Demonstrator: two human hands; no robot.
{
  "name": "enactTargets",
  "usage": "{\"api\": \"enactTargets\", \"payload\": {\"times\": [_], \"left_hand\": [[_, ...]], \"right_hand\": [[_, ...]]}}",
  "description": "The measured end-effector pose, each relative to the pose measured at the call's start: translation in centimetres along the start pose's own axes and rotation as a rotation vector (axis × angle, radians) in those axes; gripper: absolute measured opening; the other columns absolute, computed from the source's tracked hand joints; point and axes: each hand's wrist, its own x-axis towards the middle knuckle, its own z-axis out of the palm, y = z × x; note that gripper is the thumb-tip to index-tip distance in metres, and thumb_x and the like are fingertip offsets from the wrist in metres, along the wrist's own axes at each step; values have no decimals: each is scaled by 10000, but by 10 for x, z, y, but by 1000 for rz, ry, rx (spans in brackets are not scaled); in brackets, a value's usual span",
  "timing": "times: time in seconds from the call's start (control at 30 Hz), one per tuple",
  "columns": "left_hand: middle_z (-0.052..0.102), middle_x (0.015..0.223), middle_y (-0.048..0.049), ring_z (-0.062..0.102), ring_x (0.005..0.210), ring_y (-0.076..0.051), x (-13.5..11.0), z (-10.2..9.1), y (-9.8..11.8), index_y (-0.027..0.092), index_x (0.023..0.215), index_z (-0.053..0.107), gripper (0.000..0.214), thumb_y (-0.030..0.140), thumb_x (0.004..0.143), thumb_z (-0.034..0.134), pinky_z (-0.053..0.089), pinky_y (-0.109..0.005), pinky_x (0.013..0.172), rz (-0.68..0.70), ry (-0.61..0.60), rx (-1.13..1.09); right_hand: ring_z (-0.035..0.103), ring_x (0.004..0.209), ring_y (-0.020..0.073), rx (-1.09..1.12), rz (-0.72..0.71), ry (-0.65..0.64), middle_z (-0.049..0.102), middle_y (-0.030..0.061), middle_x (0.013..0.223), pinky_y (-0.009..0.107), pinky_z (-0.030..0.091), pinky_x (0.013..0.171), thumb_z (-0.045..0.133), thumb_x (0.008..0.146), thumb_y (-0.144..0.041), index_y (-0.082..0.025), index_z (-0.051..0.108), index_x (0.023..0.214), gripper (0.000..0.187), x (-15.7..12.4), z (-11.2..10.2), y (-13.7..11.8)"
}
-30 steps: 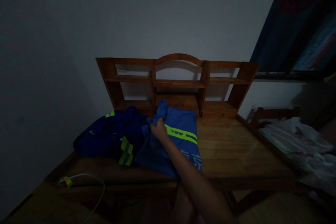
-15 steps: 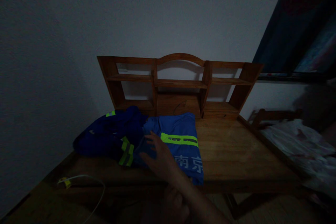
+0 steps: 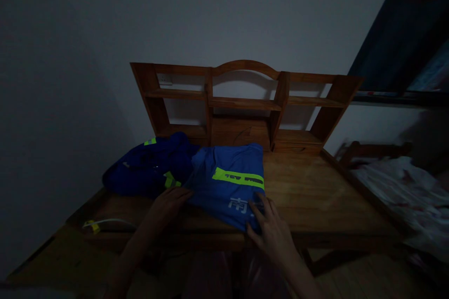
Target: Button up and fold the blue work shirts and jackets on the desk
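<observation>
Right fingers [image 3: 258,216] spread loosely on near right corner of blue shirt [image 3: 210,196]; left fingers [image 3: 182,192] together at near left corner, can't tell if gripping. Shirt lies between and beyond them, both equally near. Long axis unclear; yellow strip [image 3: 240,177] runs crosswise. Dark blue jacket [image 3: 140,175] beyond left fingers crowds shirt's left edge. Bench [image 3: 326,191] extends right, wooden shelf [image 3: 245,103] farther beyond.
</observation>
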Motion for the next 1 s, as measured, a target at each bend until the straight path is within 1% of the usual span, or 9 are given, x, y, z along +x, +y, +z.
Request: {"api": "enactTargets", "payload": {"times": [0.1, 0.2, 0.33, 0.43, 0.53, 0.63, 0.77, 0.87, 1.0], "left_hand": [[529, 1302, -28, 503, 1160, -190, -1, -3, 9, 262, 1311, 465, 463, 198, 853, 447, 390, -361, 1002, -5, -11, 25], [480, 1350, -37, 472, 1190, -204, 3, -5, 16, 262, 1378, 365, 557, 172, 834, 445, 368, -377, 1010, -13, -48, 72], [491, 1334, -54, 472, 1190, -209, 10, 0, 17, 246, 1372, 364, 597, 66, 804, 392, 343, -393, 1017, 16, -85, 134], [514, 1302, -80, 499, 1160, -215, 11, 4, 11, 212, 1336, 408, 584, 5, 792, 367, 365, -395, 999, 74, -90, 174], [539, 1251, -121, 513, 1138, -230, 11, 3, 7, 170, 1299, 446, 548, -20, 786, 397, 395, -393, 980, 132, -32, 206], [448, 1343, -121, 526, 1108, -241, 16, -7, 10, 257, 1322, 426, 598, -21, 793, 424, 446, -391, 910, 188, -7, 254], [213, 1494, -77, 531, 1075, -239, 24, -21, 18, 410, 1374, 314, 699, 37, 806, 478, 446, -396, 885, 338, -81, 272], [194, 1501, -96, 501, 1122, -262, 24, -25, 20, 381, 1393, 291, 677, 98, 821, 519, 418, -418, 915, 420, -120, 276], [227, 1496, -59, 386, 1270, -264, 19, -23, 18, 402, 1347, 360, 596, 120, 847, 521, 313, -477, 1026, 532, -105, 254]], "right_hand": [[280, 1326, 301, 2, -112, -72, 187, 61, 1501, 490, 399, 1017, 542, 791, -253, -238, 307, 1423, 674, 0, -7, 0], [261, 1344, 271, -8, -224, -147, 158, 55, 1511, 457, 407, 1012, 527, 800, -221, -260, 194, 1461, 741, -2, -16, 3], [288, 1334, 280, -48, -388, -182, 176, 14, 1508, 438, 465, 933, 574, 796, -209, -386, 321, 1388, 668, -8, -23, 13], [333, 1313, 261, -109, -436, -168, 244, 58, 1487, 403, 461, 944, 573, 800, -134, -317, 447, 1307, 554, -14, -23, 27], [373, 1285, 261, -168, -470, -175, 328, 125, 1438, 394, 462, 948, 570, 820, -149, -233, 459, 1293, 493, -15, -23, 43], [399, 1262, 269, -212, -536, -211, 350, 144, 1419, 402, 476, 920, 571, 840, -192, -254, 401, 1336, 528, -12, -26, 52], [366, 1285, 270, -274, -631, -215, 337, 137, 1428, 399, 472, 915, 546, 876, -183, -289, 396, 1322, 483, -5, -29, 51], [366, 1283, 282, -320, -672, -209, 341, 136, 1426, 404, 480, 906, 540, 888, -199, -263, 445, 1264, 393, -4, -28, 47], [359, 1286, 303, -359, -763, -207, 287, 127, 1457, 394, 524, 830, 523, 890, -166, -256, 430, 1279, 410, -8, -32, 42]]}}
